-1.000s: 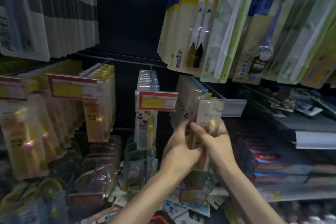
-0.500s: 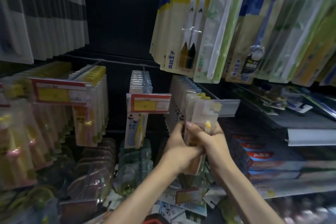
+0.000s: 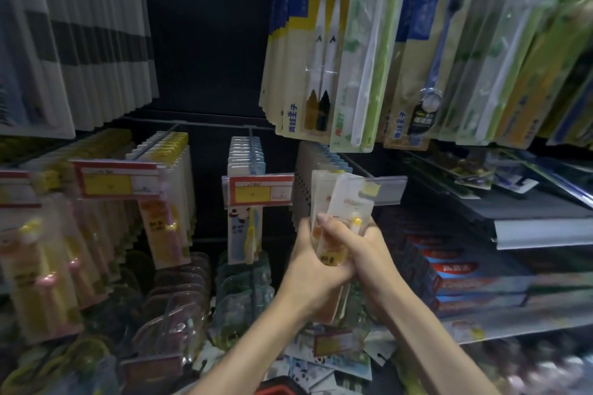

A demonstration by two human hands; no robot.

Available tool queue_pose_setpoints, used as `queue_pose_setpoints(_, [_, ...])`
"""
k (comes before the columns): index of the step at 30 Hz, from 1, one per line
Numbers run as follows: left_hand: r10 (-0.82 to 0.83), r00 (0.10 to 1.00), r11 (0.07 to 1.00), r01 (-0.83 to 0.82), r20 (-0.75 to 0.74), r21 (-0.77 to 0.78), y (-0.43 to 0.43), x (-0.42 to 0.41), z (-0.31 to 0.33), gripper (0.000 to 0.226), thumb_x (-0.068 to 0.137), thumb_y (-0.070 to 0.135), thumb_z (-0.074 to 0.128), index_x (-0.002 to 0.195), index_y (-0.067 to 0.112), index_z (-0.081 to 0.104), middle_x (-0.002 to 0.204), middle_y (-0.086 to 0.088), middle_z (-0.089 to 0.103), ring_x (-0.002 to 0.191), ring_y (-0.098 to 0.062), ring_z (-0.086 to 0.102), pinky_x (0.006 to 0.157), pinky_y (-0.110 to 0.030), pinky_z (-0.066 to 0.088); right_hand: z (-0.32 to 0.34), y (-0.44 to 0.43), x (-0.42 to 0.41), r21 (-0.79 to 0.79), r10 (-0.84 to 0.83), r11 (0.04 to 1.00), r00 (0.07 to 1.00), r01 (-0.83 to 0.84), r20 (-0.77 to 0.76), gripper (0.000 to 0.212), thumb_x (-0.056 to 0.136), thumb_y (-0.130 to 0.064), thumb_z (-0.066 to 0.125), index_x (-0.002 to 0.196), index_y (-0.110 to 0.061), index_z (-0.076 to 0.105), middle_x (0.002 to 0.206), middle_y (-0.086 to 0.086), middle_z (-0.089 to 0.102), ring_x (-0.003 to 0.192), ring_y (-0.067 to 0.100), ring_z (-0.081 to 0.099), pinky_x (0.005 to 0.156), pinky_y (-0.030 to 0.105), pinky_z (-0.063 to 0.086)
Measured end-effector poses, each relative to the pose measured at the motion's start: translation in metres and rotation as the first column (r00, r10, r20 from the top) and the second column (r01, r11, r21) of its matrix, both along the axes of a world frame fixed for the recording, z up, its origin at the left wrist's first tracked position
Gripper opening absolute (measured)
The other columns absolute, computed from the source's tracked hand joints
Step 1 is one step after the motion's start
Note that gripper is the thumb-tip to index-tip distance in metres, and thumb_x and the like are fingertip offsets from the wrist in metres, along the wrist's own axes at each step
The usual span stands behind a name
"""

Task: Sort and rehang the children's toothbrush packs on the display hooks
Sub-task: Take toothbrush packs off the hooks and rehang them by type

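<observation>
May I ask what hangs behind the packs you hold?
A row of blue-topped packs; the held packs and left hand hide its lower part.

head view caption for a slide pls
Left hand and right hand grip a stack of clear-fronted yellow children's toothbrush packs by a grey plastic label holder.

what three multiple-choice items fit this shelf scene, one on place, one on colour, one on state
1. The held packs are where from the panda pack? A left B right C above
2. The tag over the panda pack is A blue B green C red and yellow
3. The packs are gripped by A both hands B one hand only C no hand

1 B, they sit to its right. 2 C, red border, yellow panel. 3 A, left hand and right hand both curl round them.
</observation>
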State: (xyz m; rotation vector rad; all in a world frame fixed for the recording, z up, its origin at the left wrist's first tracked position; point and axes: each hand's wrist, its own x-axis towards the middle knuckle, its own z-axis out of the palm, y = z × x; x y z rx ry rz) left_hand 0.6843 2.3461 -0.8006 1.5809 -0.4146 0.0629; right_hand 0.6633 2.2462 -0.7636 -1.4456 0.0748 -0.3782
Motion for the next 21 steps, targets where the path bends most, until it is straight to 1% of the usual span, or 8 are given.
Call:
queue_pose_setpoints(2, [0.033,0.999,0.999,-0.033,0.010,-0.008,0.000,-0.002,-0.001,0.074,0.059,0.047,0.081,0.126,0.031,0.053,0.106,0.017,0.074,0.099,0.005,0.070,0.082,-0.014,0.053,0.003,0.002,-0.002,-0.011,0.004,1.000,1.000,-0.005,-0.011,0.038,0.087,-0.014,0.083,0.122,-0.006,0.070,0.107,0.011,0.081,0.100,0.025,0.079,0.089,0.036,0.064])
queue_pose_setpoints(5, [0.102,0.994,0.994,-0.100,0.041,-0.053,0.001,-0.005,-0.005,0.061,0.069,0.025,0.087,0.120,0.034,0.055,0.102,0.030,0.073,0.095,0.009,0.071,0.077,-0.008,0.052,0.008,0.009,-0.004,-0.034,0.034,0.999,0.999,-0.034,-0.009,0.039,0.086,-0.011,0.083,0.121,-0.007,0.069,0.105,0.009,0.081,0.097,0.019,0.079,0.084,0.026,0.063])
queue_pose_setpoints(7, [0.133,0.991,0.988,-0.131,0.020,-0.082,0.003,-0.008,-0.008,0.057,0.075,0.013,0.087,0.121,0.029,0.058,0.100,0.018,0.077,0.093,0.004,0.073,0.076,-0.011,0.054,0.008,0.013,-0.005,-0.049,0.065,0.997,0.998,-0.066,-0.023,0.042,0.085,-0.011,0.084,0.124,-0.009,0.066,0.104,0.007,0.081,0.095,0.016,0.079,0.078,0.022,0.063])
queue_pose_setpoints(10, [0.116,0.992,0.981,-0.123,-0.055,-0.148,0.010,-0.014,-0.013,0.051,0.076,-0.001,0.084,0.121,0.009,0.062,0.099,-0.004,0.079,0.093,-0.012,0.078,0.074,-0.021,0.059,0.006,0.017,-0.008,-0.134,0.125,0.982,0.988,-0.136,-0.086,0.046,0.083,-0.015,0.087,0.123,-0.016,0.063,0.094,-0.003,0.082,0.089,0.009,0.079,0.072,0.017,0.059])
queue_pose_setpoints(12, [0.099,0.987,0.973,-0.123,-0.126,-0.193,0.018,-0.020,-0.015,0.052,0.069,0.002,0.084,0.118,0.006,0.065,0.099,-0.009,0.080,0.093,-0.016,0.078,0.074,-0.024,0.060,0.004,0.019,-0.012,-0.190,0.166,0.962,0.973,-0.195,-0.158,0.049,0.082,-0.021,0.089,0.122,-0.018,0.061,0.098,-0.004,0.082,0.090,0.007,0.078,0.077,0.019,0.061])
queue_pose_setpoints(14, [0.082,0.980,0.968,-0.121,-0.180,-0.219,0.029,-0.027,-0.016,0.041,0.063,0.006,0.079,0.104,0.009,0.073,0.091,-0.006,0.082,0.086,-0.015,0.079,0.069,-0.022,0.059,0.001,0.020,-0.017,-0.264,0.188,0.933,0.958,-0.243,-0.216,0.051,0.081,-0.029,0.089,0.123,-0.017,0.062,0.103,-0.002,0.082,0.093,0.008,0.078,0.085,0.026,0.062])
queue_pose_setpoints(16, [0.048,0.971,0.966,-0.105,-0.236,-0.235,0.043,-0.036,-0.017,0.030,0.062,0.006,0.075,0.091,0.014,0.075,0.080,-0.002,0.081,0.075,-0.011,0.078,0.062,-0.019,0.057,0.000,0.024,-0.023,-0.348,0.178,0.901,0.952,-0.259,-0.247,0.049,0.079,-0.035,0.091,0.118,-0.018,0.068,0.101,-0.003,0.082,0.092,0.006,0.078,0.088,0.029,0.063])
queue_pose_setpoints(21, [0.056,0.945,0.974,-0.122,-0.321,-0.191,0.083,-0.062,-0.017,0.054,0.053,0.019,0.082,0.105,0.012,0.071,0.087,-0.005,0.082,0.078,-0.015,0.078,0.064,-0.025,0.058,-0.004,0.049,-0.039,-0.328,0.250,0.880,0.922,-0.344,-0.296,0.027,0.084,-0.026,0.087,0.105,-0.013,0.079,0.095,0.000,0.083,0.089,0.013,0.079,0.086,0.033,0.064])
